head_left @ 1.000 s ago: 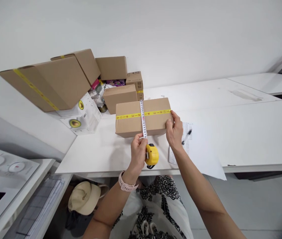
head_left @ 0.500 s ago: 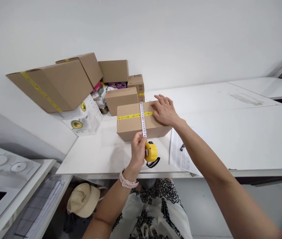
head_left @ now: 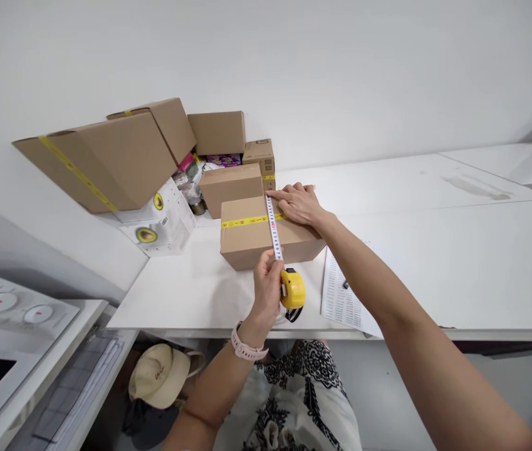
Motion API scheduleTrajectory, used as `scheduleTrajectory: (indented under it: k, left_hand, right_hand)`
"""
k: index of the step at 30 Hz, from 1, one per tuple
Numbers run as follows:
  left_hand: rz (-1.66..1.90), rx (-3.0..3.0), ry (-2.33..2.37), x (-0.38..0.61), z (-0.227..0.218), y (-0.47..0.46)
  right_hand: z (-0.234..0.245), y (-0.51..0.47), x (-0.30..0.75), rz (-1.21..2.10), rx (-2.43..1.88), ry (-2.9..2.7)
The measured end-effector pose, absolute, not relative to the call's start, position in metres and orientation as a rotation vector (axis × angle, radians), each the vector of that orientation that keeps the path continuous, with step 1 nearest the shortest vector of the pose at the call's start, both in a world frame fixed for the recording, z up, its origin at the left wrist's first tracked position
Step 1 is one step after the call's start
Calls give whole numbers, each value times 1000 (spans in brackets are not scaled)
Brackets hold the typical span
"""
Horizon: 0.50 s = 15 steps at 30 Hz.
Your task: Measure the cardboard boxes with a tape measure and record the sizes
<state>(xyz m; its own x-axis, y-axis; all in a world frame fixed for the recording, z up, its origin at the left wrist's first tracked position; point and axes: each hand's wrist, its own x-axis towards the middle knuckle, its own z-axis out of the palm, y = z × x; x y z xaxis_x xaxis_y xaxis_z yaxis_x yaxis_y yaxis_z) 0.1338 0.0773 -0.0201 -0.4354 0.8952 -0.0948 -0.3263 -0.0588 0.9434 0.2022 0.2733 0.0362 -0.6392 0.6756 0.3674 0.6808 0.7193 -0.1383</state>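
A brown cardboard box with a yellow tape band lies on the white table. A white tape blade runs across its top from front to back. My left hand grips the yellow tape measure at the box's near edge. My right hand lies on the box's far top edge, fingers flat and together, fingertips pressing the blade's end.
Several cardboard boxes and a white avocado-print carton are stacked at the table's back left. A printed sheet with a pen lies right of the box. A beige cap sits below the table. A white appliance stands at left.
My right hand left the box's right side, moved over its top and now presses the tape's far end. The left hand and tape measure shifted slightly right.
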Motion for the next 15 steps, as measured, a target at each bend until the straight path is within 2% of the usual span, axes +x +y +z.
scheduleTrajectory:
  k: [15]
  left_hand:
    - [1701,618,1193,151,-32,76]
  right_hand:
    - [33,260,204,-41,-1045,-2422]
